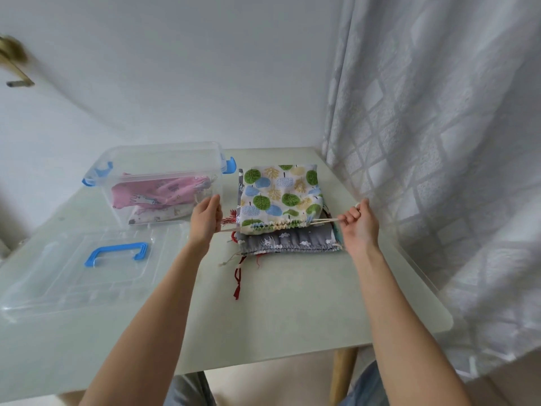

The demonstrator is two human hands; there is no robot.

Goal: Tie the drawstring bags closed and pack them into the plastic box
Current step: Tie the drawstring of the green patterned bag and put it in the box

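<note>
Both forearms reached out over table [278,317], drawstring mid-pull.
Packed already in plastic box [152,183]: pink bag [152,194] atop a pale one. Still to tie and pack: tree-print bag [281,194], lying topmost on grey bag [288,244] and others beneath. Pinched right cord [325,220] in right hand [361,227], fingers curled. Left hand [206,219] at the opposite cord end, fingers fairly straight; grip there impossible to tell. Lid [73,276] off, beside box.

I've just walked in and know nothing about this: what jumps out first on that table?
The bright tree-print bag tops a stack at the table's right, with the left hand and right hand pulling its drawstring outward on both sides. To its left stands a clear plastic box holding a pink bag, its blue-handled lid lying in front.
</note>
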